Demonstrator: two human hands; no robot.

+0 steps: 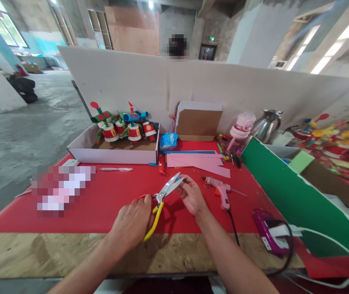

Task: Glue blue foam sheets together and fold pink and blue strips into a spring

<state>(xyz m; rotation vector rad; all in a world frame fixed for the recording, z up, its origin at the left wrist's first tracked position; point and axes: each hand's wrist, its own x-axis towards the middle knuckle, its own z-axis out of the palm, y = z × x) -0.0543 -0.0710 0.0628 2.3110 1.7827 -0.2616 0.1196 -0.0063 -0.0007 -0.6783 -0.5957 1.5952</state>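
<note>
My left hand (133,220) is wrapped round the handles of a pair of scissors (159,199), one handle yellow and the other red. The blades are parted and point away to the right, toward my right hand (191,195). Between the pinched fingertips of that hand is a small blue piece (178,179), right at the blades. Most of this piece is hidden, so I cannot tell its kind. To the right of my right hand a pink glue gun (220,190) lies on the red table cover (113,204).
Behind are pink paper strips (199,160), a blue packet (168,141) and a white box (113,155) of paper-cup figures. A pen (116,169) lies at left. On the right stand a green-sided box (272,196) and a purple power strip (268,232) with cables.
</note>
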